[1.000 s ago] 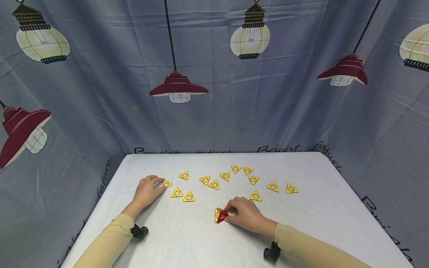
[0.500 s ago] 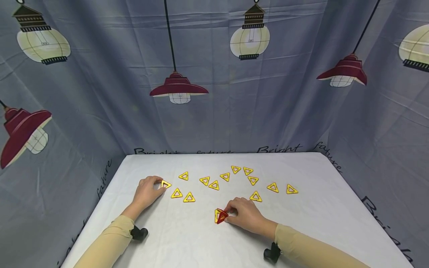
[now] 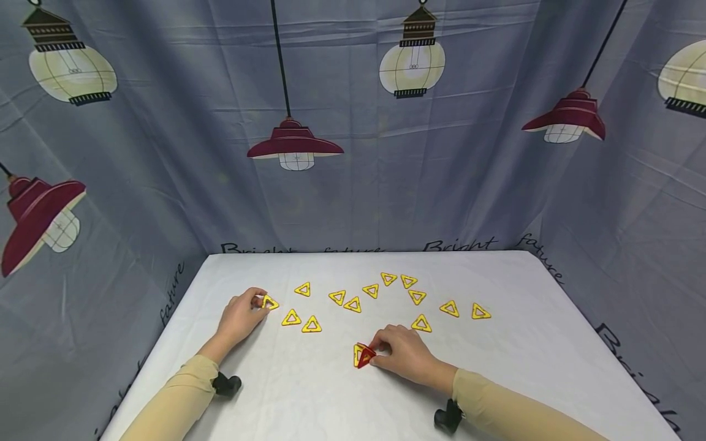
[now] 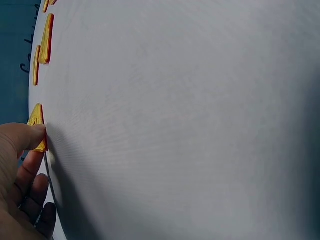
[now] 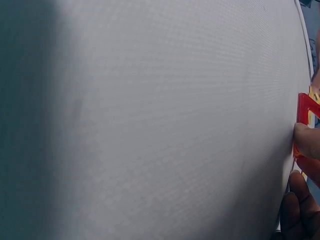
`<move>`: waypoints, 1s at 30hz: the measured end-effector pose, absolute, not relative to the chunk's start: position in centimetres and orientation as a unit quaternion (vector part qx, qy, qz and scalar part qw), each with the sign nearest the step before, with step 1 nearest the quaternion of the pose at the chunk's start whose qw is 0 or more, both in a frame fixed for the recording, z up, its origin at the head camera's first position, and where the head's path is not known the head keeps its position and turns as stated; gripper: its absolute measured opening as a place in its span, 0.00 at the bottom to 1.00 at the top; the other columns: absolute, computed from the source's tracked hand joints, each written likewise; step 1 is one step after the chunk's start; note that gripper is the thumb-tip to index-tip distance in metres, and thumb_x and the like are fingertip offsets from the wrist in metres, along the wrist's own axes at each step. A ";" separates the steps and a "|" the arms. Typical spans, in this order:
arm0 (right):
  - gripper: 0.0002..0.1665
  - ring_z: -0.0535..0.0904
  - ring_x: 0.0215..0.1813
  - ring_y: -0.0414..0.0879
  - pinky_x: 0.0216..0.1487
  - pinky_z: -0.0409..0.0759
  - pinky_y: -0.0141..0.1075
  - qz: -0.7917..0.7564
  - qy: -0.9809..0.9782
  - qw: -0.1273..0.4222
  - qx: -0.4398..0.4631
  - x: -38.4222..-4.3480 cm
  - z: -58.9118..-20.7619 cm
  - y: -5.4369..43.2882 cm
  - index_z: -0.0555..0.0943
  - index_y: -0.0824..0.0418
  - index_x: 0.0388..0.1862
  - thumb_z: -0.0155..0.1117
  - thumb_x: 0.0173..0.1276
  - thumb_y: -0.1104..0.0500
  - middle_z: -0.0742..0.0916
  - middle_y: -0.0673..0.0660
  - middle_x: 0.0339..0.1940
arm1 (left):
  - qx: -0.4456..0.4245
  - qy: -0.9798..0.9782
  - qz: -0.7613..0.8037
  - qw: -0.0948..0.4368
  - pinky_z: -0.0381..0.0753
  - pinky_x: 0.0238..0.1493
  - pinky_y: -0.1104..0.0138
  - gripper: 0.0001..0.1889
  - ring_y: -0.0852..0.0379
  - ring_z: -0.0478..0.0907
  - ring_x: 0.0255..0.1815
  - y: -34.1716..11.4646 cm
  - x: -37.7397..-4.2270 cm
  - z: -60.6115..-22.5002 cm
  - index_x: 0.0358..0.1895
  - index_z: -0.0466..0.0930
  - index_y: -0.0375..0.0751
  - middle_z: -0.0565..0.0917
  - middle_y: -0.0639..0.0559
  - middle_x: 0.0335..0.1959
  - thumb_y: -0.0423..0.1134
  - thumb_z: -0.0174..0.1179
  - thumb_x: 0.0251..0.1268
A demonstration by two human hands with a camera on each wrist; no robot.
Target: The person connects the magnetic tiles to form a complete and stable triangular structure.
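Observation:
At the left of the table in the head view, my left hand point(image 3: 242, 313) pinches a yellow triangle tile point(image 3: 269, 303) with a hollow middle. The left wrist view has the thumb on the face of this tile point(image 4: 37, 117), which has a red edge. My right hand point(image 3: 405, 352) holds a red triangle tile point(image 3: 365, 356) near the table's middle, thumb and fingertips at its right side. A yellow triangle tile point(image 3: 356, 355) stands against its left side, the two meeting at an angle. In the right wrist view the thumb presses the red tile point(image 5: 302, 107).
Several yellow triangle tiles lie flat on the white table point(image 3: 309, 392), such as one point(image 3: 291, 317) right of my left hand, one point(image 3: 421, 323) beyond my right hand and one point(image 3: 481, 311) farther right. A grey-blue curtain point(image 3: 353, 202) with printed lamps rises behind the table.
My left hand has drawn its yellow triangle tile a little to the left, and more of the tile's face shows. The right hand and its tiles have stayed in place.

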State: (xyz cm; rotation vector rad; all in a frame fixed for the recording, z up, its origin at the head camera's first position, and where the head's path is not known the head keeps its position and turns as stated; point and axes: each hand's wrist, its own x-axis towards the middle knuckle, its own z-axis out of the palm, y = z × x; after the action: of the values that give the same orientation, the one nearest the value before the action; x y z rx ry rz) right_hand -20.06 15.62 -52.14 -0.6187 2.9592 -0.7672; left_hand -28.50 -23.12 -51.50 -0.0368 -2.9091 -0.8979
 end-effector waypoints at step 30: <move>0.12 0.70 0.36 0.36 0.41 0.68 0.38 -0.249 0.948 0.009 -0.199 -20.1 -52.3 15.6 0.85 0.42 0.37 0.80 0.59 0.48 0.78 0.38 0.30 | -0.093 -0.965 -0.228 0.087 0.70 0.35 0.60 0.17 0.56 0.70 0.33 -24.7 -27.4 -51.6 0.58 0.84 0.43 0.77 0.55 0.33 0.34 0.66 0.66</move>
State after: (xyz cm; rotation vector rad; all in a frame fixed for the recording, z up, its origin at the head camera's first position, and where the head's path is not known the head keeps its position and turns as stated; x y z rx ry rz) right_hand -20.09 15.56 -52.27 -0.6213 2.9616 -0.7765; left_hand -27.40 -24.70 -51.60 -0.2779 -2.8748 -0.6784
